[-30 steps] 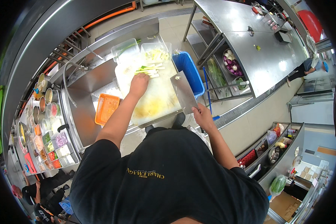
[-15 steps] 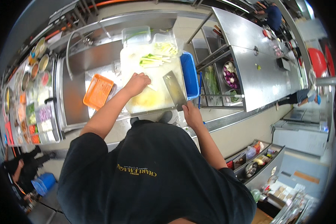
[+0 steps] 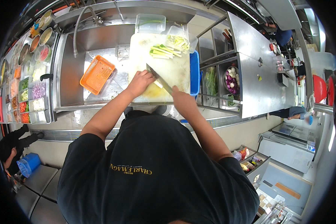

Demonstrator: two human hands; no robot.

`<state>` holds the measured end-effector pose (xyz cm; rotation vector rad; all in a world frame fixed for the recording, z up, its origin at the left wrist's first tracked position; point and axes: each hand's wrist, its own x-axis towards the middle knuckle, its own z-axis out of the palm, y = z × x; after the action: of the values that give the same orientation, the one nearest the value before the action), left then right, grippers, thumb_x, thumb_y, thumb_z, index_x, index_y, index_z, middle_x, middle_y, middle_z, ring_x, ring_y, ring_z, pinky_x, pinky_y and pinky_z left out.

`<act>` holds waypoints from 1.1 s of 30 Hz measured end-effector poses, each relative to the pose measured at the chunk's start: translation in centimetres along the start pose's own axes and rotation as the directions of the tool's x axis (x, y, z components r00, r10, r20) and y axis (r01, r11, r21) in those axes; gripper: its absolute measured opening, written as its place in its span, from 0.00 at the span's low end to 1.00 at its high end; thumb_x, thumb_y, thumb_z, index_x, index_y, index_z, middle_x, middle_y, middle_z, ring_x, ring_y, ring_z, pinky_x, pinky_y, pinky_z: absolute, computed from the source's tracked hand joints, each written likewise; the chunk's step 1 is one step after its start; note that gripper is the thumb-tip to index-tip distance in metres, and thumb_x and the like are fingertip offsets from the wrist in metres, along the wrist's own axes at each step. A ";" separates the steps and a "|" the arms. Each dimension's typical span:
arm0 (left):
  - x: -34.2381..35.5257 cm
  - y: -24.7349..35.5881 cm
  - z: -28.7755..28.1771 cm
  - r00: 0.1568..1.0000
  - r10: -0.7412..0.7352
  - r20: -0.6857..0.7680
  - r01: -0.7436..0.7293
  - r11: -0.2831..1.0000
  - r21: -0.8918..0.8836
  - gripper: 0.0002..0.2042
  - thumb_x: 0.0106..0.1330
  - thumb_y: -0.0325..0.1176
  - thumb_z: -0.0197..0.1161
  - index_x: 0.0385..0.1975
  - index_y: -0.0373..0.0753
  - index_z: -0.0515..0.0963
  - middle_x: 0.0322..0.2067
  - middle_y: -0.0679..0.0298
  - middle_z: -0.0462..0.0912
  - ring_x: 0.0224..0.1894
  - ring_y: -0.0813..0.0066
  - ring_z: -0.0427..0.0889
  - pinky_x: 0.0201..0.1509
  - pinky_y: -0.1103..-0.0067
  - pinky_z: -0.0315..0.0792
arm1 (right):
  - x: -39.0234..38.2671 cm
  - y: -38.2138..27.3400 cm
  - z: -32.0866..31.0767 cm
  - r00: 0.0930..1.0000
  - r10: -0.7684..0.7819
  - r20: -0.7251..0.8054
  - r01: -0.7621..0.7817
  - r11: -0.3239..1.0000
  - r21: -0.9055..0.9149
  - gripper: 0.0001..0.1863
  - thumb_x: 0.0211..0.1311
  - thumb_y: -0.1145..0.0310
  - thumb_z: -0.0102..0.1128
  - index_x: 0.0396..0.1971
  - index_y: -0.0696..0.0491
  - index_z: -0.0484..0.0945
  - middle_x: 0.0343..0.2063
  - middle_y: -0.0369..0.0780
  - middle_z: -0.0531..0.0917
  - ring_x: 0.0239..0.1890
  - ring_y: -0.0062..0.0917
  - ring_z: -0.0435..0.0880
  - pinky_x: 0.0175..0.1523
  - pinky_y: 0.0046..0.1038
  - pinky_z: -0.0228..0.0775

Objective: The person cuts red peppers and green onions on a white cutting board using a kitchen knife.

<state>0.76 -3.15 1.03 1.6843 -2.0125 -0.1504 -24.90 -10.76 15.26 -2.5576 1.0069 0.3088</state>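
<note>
The left hand (image 3: 141,83), fingers curled, is holding a pale stalk (image 3: 159,84) on the board (image 3: 138,48). The right hand (image 3: 183,100) is gripping the knife (image 3: 159,77) tightly by its handle. More stalks (image 3: 162,51) are lying beyond the blade.

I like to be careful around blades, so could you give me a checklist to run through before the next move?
1. Knife gripped: ok, its handle is in the right hand.
2. Left hand clear of the blade: cannot tell; the fingers look very close to it.
3. Pale piece on the cutting board: ok, beside the left fingers and blade.
4. Green-and-white stalks away from the blade: ok, farther up the board.
5. Orange basket off the board: ok, in the sink.
</note>
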 end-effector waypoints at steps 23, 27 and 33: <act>-0.4 -1.3 0.1 0.987 0.128 -0.096 -0.129 0.992 -0.005 0.14 0.66 0.31 0.63 0.50 0.43 0.88 0.45 0.69 0.85 0.54 0.67 0.82 0.59 0.69 0.77 | 6.1 -2.3 2.1 0.997 -0.054 -0.060 0.057 0.997 0.045 0.08 0.80 0.71 0.50 0.51 0.57 0.69 0.31 0.55 0.89 0.37 0.56 0.92 0.43 0.57 0.82; -0.6 -1.6 0.2 0.992 0.109 -0.060 -0.109 0.994 -0.013 0.14 0.66 0.31 0.63 0.49 0.41 0.88 0.45 0.68 0.85 0.53 0.66 0.82 0.59 0.69 0.78 | 5.8 -2.9 2.4 0.998 -0.038 -0.054 0.040 0.998 0.042 0.08 0.80 0.71 0.49 0.52 0.57 0.69 0.31 0.54 0.89 0.37 0.56 0.92 0.42 0.56 0.82; -0.6 -2.0 0.1 0.990 0.125 -0.068 -0.127 0.992 -0.022 0.14 0.65 0.31 0.63 0.48 0.40 0.88 0.44 0.67 0.86 0.53 0.66 0.83 0.60 0.69 0.79 | 6.1 -3.4 2.4 0.999 -0.017 -0.041 0.019 0.999 0.042 0.08 0.79 0.72 0.51 0.51 0.57 0.69 0.31 0.55 0.89 0.38 0.55 0.93 0.43 0.55 0.84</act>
<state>2.56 -3.02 -0.03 1.5211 -2.0509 -0.0761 -18.34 -11.16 11.90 -2.5429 0.9933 0.2286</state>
